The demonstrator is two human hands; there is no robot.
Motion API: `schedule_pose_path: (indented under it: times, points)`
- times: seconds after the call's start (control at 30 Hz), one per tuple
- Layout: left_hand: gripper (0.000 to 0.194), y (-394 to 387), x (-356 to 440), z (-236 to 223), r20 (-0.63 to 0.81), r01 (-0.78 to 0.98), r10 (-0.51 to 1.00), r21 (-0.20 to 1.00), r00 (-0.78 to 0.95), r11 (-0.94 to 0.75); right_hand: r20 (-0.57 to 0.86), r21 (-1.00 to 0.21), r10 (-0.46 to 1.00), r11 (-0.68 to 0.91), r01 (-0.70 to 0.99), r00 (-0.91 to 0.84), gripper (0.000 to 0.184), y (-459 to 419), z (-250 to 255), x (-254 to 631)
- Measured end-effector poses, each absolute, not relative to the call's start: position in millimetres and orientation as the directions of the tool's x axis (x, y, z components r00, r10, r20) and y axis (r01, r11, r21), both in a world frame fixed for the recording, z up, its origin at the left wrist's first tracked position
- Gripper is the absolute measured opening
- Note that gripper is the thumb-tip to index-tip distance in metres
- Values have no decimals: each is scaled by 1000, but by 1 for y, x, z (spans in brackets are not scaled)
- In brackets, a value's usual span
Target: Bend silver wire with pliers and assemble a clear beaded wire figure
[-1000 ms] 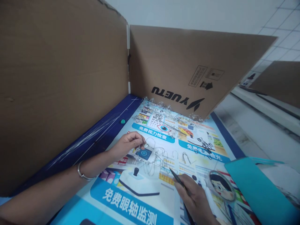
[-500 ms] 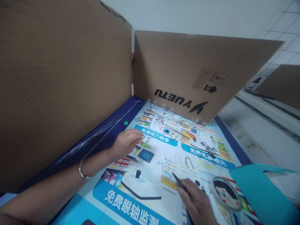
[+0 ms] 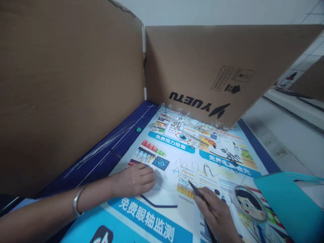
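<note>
Left hand (image 3: 138,180): palm down just above or on the printed sheet (image 3: 131,233), fingers curled in, fingertips hidden underneath. A faint thin loop (image 3: 160,177) shows just beside them; there is no telling whether it is gripped. A bracelet (image 3: 77,201) circles the wrist.
Right hand (image 3: 215,211): fingers folded around a dark pointed tool (image 3: 196,189), its tip aimed away from the person, towards the bent wires.
Bent wires (image 3: 207,168): several hook shapes lying loose on the sheet, just beyond the tool's tip, apart from one another.
Dark rings (image 3: 231,157): bunched to the right, past the hooks.
Clear pieces (image 3: 186,114): strewn in a band along the foot of the far cardboard panel (image 3: 202,60).
Done so far: as a judgement, the band of clear pieces looks like the portion already put aside; the total is unknown.
Left over: hooks and rings lie separate, so they seem unused; the piece by the left hand looks unfinished, though the hidden fingertips leave this unsure.
Right edge: a teal holder (image 3: 286,199) stands beside the work.
</note>
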State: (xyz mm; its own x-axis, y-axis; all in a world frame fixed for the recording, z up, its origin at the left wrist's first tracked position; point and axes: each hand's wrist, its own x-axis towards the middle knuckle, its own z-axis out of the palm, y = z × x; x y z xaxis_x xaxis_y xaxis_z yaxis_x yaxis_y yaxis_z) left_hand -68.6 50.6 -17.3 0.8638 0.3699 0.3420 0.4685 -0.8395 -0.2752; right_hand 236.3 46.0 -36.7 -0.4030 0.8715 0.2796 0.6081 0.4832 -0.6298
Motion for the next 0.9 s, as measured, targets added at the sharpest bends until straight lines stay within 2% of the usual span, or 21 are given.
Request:
schedule_pose_path:
  times: [0.1,0.23,0.37,0.5,0.57,0.7,0.9]
  points:
    - [11,40,-66,-16,358,473,380,-220,853,-853,287,-618,871,487,618,-399,18,46,-38,236]
    - [10,38,-72,-15,464,484,389,-103,796,-869,295,-598,870,490,634,-395,18,46,-39,238]
    - [16,54,-85,-17,505,622,618,189,603,-760,255,-594,880,470,653,-402,18,46,-36,239]
    - [15,74,-92,-17,458,609,782,496,422,-619,231,-589,892,446,674,-388,18,45,-34,239]
    - [13,81,-92,-18,395,588,840,601,371,-542,248,-574,890,452,683,-382,18,45,-34,240]
    - [12,92,-89,-19,275,627,891,635,362,-451,254,-590,907,420,689,-335,20,43,-35,239]
    - [15,104,-85,-22,189,741,901,517,391,-430,200,-653,945,326,684,-259,22,39,-36,235]
